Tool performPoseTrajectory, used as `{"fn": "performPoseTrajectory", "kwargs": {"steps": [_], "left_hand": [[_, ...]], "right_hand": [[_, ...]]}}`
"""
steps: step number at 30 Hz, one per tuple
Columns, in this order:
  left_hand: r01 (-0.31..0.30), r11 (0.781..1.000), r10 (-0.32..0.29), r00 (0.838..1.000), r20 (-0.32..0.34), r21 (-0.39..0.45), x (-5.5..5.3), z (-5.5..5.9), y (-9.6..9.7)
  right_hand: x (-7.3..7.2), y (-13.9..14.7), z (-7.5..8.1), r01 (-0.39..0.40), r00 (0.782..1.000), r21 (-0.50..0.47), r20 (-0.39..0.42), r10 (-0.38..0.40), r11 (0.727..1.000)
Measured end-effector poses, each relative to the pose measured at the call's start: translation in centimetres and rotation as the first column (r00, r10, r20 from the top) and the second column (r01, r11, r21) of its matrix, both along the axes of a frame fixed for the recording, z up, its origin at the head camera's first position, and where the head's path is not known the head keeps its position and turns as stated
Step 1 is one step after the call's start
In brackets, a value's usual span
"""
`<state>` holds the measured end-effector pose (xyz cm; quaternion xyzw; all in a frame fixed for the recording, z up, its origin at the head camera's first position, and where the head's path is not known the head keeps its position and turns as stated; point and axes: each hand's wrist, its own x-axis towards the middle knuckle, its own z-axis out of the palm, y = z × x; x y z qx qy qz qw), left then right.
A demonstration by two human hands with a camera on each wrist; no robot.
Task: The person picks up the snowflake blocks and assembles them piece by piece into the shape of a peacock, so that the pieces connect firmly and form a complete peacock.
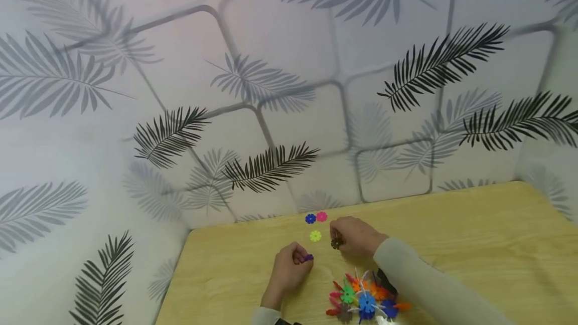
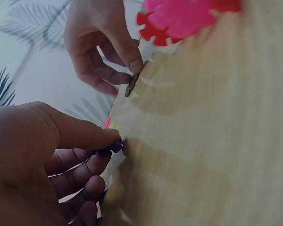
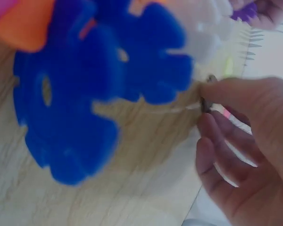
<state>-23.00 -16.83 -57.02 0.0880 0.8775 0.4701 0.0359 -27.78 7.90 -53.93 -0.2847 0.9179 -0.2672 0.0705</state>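
My left hand (image 1: 289,267) pinches a purple notched plastic disc (image 1: 309,258) between thumb and fingers, just above the table. Across from it, my right hand (image 1: 356,234) holds a dark brown notched disc (image 1: 336,242) by its edge; the left wrist view shows this brown disc edge-on under the thumb. Beyond the hands, a blue disc (image 1: 310,218) and a pink disc (image 1: 321,216) lie side by side. A yellow disc (image 1: 315,235) lies nearer, between the two hands.
A pile of interlocked discs in several colours (image 1: 361,297) stands near the front, beside my right forearm. Big blue discs (image 3: 66,117) from it fill much of the right wrist view. The wooden table (image 1: 474,245) meets a leaf-patterned wall (image 1: 289,114) at its back.
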Motion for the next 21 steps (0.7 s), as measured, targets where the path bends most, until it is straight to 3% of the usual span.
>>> {"fn": "performPoseTrajectory", "kwargs": {"steps": [5, 11, 17, 21], "left_hand": [[0.020, 0.999, -0.019, 0.999, -0.029, 0.039, 1.7, -0.5, -0.3], [-0.032, 0.993, 0.024, 0.997, 0.069, 0.115, 2.7, 0.1, 0.7], [-0.055, 0.975, 0.030, 0.993, 0.114, 0.216, 3.6, 0.3, 2.1], [-0.073, 0.965, 0.042, 0.991, 0.127, 0.252, 4.2, 0.1, 2.4]], "right_hand": [[0.5, 0.3, 0.0, -0.019, 0.992, -0.015, 0.121, 0.021, 1.000], [1.0, 1.0, -0.3, -0.031, 0.981, -0.048, 0.187, 0.039, 0.998], [2.5, 2.1, -0.6, -0.079, 0.977, -0.258, 0.172, 0.126, 0.963], [4.2, 3.0, -0.4, -0.049, 0.976, -0.357, 0.179, 0.120, 0.933]]}}
